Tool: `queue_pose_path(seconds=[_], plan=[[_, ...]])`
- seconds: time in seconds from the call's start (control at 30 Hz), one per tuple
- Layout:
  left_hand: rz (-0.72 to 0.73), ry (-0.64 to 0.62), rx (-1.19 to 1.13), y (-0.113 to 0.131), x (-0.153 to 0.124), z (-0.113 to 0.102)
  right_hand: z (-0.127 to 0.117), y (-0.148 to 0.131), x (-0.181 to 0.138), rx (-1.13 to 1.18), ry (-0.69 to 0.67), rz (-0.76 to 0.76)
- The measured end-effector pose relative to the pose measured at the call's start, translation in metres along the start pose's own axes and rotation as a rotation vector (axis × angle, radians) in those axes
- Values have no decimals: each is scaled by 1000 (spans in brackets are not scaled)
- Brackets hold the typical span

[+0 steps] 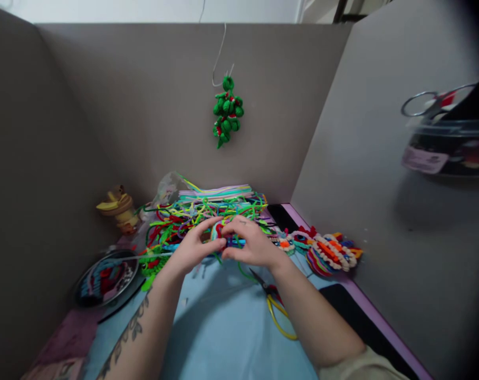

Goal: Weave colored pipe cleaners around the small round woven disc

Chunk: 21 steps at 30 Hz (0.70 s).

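Between both hands, over the middle of the table, is a small coiled pipe-cleaner piece (217,230) in white, light blue and red. My left hand (198,245) curls its thumb and fingers round the left side of it. From the right, my right hand (252,244) has its fingertips closed on the same piece; these fingers hide part of it. Just behind lies a heap of loose pipe cleaners (216,196) in many colours. Scissors (278,311) with yellow and red handles rest on the light blue cloth (219,327) below my right forearm.
Colourful fuzzy bundles (330,256) lie at the right. A round dish (107,278) of small pieces and a clay pot (123,208) stand left. Grey panels (160,105) enclose three sides; a green ornament (227,111) hangs from a wire. A clear container (453,148) hangs right.
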<state>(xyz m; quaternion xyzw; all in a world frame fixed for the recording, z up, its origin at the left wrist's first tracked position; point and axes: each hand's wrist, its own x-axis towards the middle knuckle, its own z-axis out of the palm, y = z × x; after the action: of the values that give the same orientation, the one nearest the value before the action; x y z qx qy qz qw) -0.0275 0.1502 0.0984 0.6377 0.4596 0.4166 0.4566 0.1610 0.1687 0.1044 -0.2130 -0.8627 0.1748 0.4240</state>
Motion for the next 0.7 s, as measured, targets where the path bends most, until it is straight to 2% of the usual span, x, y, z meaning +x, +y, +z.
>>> queue_pose_path(seconds=[0.17, 0.37, 0.5, 0.7], plan=[[-36, 2, -162, 0, 0, 0, -2, 1, 0, -38, -50, -44], [-14, 15, -220, -6, 4, 1, 5, 0, 1, -68, 21, -56], [5, 39, -325, -5, 5, 5, 13, 0, 0, -97, 135, -62], [-51, 58, -397, -1, 2, 10, 26, -1, -3, -131, 349, -110]])
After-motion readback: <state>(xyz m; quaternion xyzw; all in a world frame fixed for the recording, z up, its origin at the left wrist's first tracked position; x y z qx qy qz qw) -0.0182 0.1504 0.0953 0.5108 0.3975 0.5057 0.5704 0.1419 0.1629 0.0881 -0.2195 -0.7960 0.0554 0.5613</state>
